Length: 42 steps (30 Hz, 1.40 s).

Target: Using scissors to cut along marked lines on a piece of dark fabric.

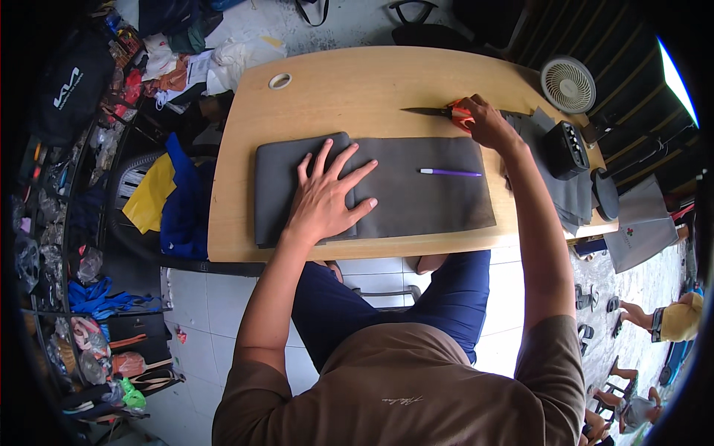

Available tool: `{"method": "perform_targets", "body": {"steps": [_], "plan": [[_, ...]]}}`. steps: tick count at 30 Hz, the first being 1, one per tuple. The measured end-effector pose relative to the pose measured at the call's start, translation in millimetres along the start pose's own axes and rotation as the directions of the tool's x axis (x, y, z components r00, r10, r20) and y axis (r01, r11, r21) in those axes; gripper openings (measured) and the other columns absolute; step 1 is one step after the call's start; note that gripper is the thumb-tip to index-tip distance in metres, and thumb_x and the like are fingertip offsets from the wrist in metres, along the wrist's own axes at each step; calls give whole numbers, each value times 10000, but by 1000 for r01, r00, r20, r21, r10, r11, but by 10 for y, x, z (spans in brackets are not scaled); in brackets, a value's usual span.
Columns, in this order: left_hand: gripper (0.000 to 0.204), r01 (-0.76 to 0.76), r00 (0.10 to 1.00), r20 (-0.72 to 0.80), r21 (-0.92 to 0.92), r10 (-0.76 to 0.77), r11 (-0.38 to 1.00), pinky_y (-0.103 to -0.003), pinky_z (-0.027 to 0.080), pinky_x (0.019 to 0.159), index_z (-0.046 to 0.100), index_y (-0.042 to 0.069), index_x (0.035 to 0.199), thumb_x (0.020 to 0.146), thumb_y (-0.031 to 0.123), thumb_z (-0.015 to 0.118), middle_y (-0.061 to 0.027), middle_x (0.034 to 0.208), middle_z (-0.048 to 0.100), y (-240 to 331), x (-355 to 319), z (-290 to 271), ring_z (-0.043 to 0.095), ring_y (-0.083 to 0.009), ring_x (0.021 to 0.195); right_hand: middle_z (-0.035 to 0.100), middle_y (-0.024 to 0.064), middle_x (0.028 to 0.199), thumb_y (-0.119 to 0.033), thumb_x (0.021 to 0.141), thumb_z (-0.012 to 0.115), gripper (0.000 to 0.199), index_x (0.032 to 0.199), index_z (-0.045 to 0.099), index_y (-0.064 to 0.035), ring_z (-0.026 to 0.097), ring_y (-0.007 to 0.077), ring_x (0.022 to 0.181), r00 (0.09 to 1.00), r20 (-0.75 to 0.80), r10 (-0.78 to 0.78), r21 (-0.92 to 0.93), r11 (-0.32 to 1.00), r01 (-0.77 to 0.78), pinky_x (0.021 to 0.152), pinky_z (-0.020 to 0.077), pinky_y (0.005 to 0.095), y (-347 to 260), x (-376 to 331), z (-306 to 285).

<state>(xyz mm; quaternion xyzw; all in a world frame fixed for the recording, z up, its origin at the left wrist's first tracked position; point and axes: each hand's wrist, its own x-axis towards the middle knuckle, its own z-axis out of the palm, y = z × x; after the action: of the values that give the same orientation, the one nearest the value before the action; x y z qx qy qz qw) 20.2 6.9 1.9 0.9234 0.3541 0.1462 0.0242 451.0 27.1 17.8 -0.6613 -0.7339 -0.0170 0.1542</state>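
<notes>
My left hand [327,195] lies flat with fingers spread on a folded stack of dark grey fabric [277,175]. From that stack a flat dark grey strip [416,204] stretches to the right across the table. A purple pen with a white end [451,172] rests on the strip. Beyond the strip's far edge, my right hand [487,125] has its fingers closed around the orange handles of a pair of scissors [428,111]. The dark blades point left, over the wooden tabletop. My fingers partly hide the handles.
A tape roll [280,81] lies at the table's [349,82] far left. Toward the right stand a small fan [568,84], a black box-shaped device [567,149] and more grey sheets [554,197]. Left of the table is a chair with blue and yellow cloth [152,195]. People sit at the far right.
</notes>
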Motion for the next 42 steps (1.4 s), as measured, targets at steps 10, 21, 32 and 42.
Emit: {"method": "perform_targets", "body": {"steps": [10,21,32,42], "plan": [[696,-6,1000,-4,-11,6,1000,-681,175,1350,626,394,1636,986,606,752,-43,1819,398,22,12,-2,241,-401,1716,691,273,1366,-117,1089,698,359,1391,589,41,708,460,1262,979,10,-206,-254,946,201,1086,585,522,457,85,256],[692,4,1000,-28,-8,-4,1000,-682,183,1351,640,390,1623,978,611,758,-43,1805,416,-28,-11,28,255,-406,1706,726,94,965,-278,1143,742,334,1224,607,17,719,117,709,896,-34,444,943,310,-118,621,552,279,-1361,-1089,-354],[712,3,1000,-2,16,-3,1000,-667,184,1354,604,416,1650,986,633,741,-31,1821,390,-26,-27,20,254,-393,1710,754,193,985,-524,1193,553,545,1278,494,11,809,285,826,738,675,18,645,-500,-578,792,707,418,-2969,-2555,-331],[710,-5,1000,-13,17,5,1000,-666,183,1349,606,415,1649,992,653,729,-29,1819,391,-63,-7,50,259,-390,1707,775,217,1010,-627,1200,428,654,1249,510,20,839,300,852,637,766,-89,575,-350,-740,768,696,372,-3090,-2753,-301]]}}
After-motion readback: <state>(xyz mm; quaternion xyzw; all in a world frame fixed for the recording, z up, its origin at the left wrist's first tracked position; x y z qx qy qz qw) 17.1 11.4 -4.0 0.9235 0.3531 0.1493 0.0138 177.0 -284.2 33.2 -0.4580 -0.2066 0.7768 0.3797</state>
